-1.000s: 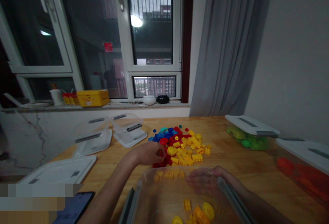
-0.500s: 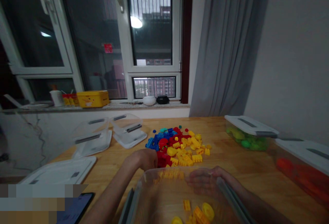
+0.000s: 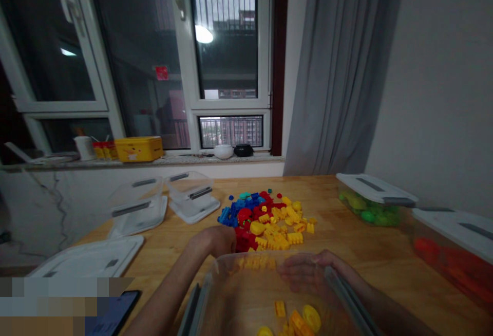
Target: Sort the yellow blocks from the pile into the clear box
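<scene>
– First, left hand [image 3: 212,241]: position and state?
– Against the near edge of the red bricks [image 3: 242,239], back of the hand upward, fingers curled down out of view. Clenched or grasping a brick: not determinable from this view.

– Right hand [image 3: 302,274]: state?
– Grasping the clear plastic bin [image 3: 246,279] at its far rim, with fingers [image 3: 321,257] curled over the edge and the palm visible through the transparent wall.

– Bin location and contents?
– Directly in front of the wearer, on the wooden table [image 3: 327,254]. Inside, near the bottom edge of the view: yellow bricks [image 3: 280,308] and a round yellow piece [image 3: 311,318].

– Loose parts?
– One pile of plastic bricks [image 3: 262,220] beyond the bin, just past the left hand, sorted loosely by colour: blue at the far left, red through the middle and near edge, yellow on the right.

– Remaining containers?
– Left of the pile, two clear bins [image 3: 138,205] [image 3: 190,197] on white lids, plus a separate white lid [image 3: 90,259] nearer the table edge. Right of the pile, a lidded box of green parts [image 3: 370,202] and a lidded box of red parts [image 3: 450,254].
</scene>
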`<state>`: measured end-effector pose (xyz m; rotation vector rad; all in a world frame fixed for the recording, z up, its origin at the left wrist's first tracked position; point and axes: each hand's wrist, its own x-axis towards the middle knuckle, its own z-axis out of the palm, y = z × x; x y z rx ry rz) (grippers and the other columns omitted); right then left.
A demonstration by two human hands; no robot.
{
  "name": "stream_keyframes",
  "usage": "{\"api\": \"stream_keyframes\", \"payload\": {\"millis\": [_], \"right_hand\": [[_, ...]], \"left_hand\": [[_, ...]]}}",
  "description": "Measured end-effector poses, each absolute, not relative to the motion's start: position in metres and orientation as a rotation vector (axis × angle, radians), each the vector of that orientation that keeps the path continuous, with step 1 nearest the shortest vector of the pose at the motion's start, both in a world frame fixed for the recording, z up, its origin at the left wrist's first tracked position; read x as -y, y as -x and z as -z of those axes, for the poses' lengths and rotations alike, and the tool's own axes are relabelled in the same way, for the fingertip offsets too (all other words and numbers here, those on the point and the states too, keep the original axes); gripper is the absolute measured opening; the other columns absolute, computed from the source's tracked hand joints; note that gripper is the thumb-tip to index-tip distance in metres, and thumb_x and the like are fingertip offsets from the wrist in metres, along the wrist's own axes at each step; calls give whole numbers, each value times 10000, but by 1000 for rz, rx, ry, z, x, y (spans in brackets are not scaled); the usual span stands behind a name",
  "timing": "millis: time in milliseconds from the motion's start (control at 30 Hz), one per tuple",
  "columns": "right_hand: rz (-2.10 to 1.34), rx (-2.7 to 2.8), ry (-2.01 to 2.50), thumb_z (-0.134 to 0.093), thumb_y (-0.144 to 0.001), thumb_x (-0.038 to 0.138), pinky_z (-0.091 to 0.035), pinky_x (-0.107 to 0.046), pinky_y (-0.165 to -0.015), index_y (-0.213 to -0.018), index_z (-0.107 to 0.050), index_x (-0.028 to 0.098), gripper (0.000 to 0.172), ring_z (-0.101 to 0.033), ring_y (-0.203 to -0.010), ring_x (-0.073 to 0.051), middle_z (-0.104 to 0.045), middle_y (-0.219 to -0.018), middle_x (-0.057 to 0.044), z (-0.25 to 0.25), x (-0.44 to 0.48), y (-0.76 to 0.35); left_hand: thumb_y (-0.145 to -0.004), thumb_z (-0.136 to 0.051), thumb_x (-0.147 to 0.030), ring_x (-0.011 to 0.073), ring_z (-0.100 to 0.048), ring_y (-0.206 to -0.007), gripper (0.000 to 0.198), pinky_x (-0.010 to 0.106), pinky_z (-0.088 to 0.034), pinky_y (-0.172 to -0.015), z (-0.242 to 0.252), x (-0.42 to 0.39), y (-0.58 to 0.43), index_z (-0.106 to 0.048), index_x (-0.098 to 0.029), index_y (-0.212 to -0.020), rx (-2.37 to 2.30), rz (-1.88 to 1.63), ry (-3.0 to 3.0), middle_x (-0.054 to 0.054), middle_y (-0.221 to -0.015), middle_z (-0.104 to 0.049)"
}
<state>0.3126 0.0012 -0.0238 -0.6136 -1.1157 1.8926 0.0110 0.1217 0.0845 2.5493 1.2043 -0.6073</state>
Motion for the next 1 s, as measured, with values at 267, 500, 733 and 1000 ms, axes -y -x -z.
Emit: {"api": "stream_keyframes", "payload": {"millis": [267, 500, 733, 1000], "right_hand": [[-1912, 1121, 648, -498, -856, 459, -302, -503, -1255, -1175, -789, 125, 546, -619, -1360, -329, -714, -1384, -192, 20, -1, -311], [-1951, 1122, 709, -501, -849, 389, -317, -492, -1239, -1239, -764, 142, 532, -579, -1407, -314, -734, -1355, -173, 4, 1, -311], [-1899, 1113, 645, -498, -843, 417, -356, -505, -1216, -1218, -782, 134, 549, -645, -1324, -318, -726, -1368, -181, 20, -2, -310], [-1867, 1197, 679, -544, -839, 546, -268, -510, -1277, -1200, -785, 139, 595, -579, -1404, -355, -696, -1411, -195, 18, 3, -312]], "left_hand": [[-626, -810, -419, 190, -606, -651, 280, 274, -442, -564, -83, -124, -8, -857, -198, -791, -1190, 562, -2577, 57, -743, -799], [-691, -715, -277, 207, -665, -716, 229, 258, -425, -558, -95, -116, -6, -859, -212, -857, -1228, 458, -2589, 65, -834, -829], [-682, -731, -254, 213, -694, -726, 262, 260, -425, -562, -114, -103, -3, -839, -207, -917, -1346, 275, -2636, 71, -881, -831], [-822, -679, -347, 207, -737, -867, 308, 261, -471, -698, -139, -93, 2, -777, -234, -1091, -1319, -100, -2733, 52, -1017, -827]]}}
